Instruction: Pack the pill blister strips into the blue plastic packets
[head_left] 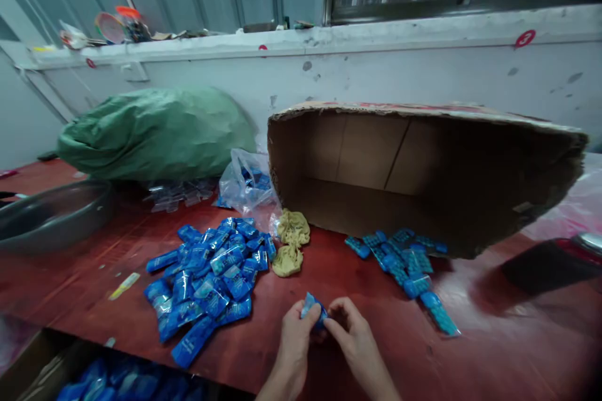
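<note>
My left hand (294, 333) and my right hand (352, 332) meet near the front edge of the red-brown table (84, 288). Together they pinch one small blue packet (312, 307) between thumbs and fingertips. To the left lies a heap of several shiny blue packets (207, 279). To the right, a smaller heap of blue-green blister pieces (407, 263) spills out in front of a cardboard box (423, 169) lying on its side, its open mouth facing me.
A crumpled yellowish cloth (290, 241) lies between heap and box. A clear plastic bag (244, 185) and a big green sack (155, 131) sit behind. A grey basin (51, 216) stands at left, a dark object (550, 266) at right. A carton with blue packets (108, 382) sits below the table edge.
</note>
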`<state>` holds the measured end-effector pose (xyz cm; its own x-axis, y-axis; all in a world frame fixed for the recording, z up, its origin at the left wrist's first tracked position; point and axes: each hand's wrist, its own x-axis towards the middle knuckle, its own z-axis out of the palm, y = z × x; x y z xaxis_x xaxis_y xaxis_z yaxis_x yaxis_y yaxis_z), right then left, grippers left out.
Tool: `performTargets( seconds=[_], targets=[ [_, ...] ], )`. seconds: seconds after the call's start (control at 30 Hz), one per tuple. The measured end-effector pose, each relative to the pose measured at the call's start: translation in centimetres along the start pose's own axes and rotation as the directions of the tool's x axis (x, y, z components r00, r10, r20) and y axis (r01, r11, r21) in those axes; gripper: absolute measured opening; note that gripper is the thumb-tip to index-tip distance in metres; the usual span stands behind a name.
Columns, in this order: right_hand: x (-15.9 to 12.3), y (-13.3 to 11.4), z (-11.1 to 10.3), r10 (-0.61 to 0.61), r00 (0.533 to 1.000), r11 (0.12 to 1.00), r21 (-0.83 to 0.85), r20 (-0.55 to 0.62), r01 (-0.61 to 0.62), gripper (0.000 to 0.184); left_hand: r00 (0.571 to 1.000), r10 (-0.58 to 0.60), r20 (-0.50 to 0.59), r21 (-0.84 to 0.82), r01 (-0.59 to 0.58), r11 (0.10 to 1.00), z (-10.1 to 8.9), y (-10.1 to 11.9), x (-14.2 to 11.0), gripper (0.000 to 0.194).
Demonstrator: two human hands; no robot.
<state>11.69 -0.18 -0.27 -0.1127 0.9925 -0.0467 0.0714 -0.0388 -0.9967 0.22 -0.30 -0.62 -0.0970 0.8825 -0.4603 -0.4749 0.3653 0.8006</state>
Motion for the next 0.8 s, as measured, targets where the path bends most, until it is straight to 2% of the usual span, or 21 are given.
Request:
performTargets(
  seconds=[0.1,0.13,0.23,0.33,0.43,0.53,0.6,0.7,0.8],
  targets=[
    [0.4,0.8,0.1,0.152,0.988,0.972,0.185,-0.009,-0.148,0.038,0.999,0.038,-0.014,0.018,-0.038,0.999,0.1,0.2,-0.2,0.031],
    [0.5,1.0,0.0,0.191,0.981,0.961,0.198,0.034,-0.194,0.039,0.998,0.056,-0.015,0.04,-0.056,0.998,0.1,0.3,-0.3,0.031],
    [0.6,1.1,0.0,0.232,0.964,0.951,0.18,0.126,-0.253,0.025,0.991,0.13,-0.023,0.156,-0.125,0.98,0.0,0.5,-0.3,0.028],
    [0.2,0.6,0.5,0.193,0.979,0.962,0.183,0.068,-0.203,0.022,0.983,0.167,-0.077,0.234,-0.145,0.961,-0.3,0.5,-0.3,0.028],
    [0.0,0.1,1.4,0.162,0.986,0.973,0.174,-0.037,-0.153,0.018,0.983,0.145,-0.109,0.203,-0.121,0.972,-0.4,0.2,-0.1,0.031],
    [0.1,0.1,2.1,0.161,0.981,0.97,0.199,-0.105,-0.138,0.015,0.993,0.099,-0.061,0.151,-0.089,0.984,-0.3,0.2,0.2,0.032],
    [-0.1,0.2,2.2,0.157,0.979,0.965,0.229,-0.127,-0.125,0.015,0.996,0.084,-0.019,0.172,-0.08,0.982,-0.2,0.4,0.3,0.031],
    [-0.5,0.0,1.6,0.147,0.988,0.963,0.236,-0.056,-0.13,0.021,0.997,0.082,0.006,0.267,-0.08,0.96,-0.1,0.9,0.3,0.032],
    [0.0,-0.9,0.2,0.069,0.997,0.996,0.055,0.044,-0.071,0.033,0.995,0.102,-0.016,0.305,-0.092,0.948,-0.3,1.4,0.5,0.033]
  ],
)
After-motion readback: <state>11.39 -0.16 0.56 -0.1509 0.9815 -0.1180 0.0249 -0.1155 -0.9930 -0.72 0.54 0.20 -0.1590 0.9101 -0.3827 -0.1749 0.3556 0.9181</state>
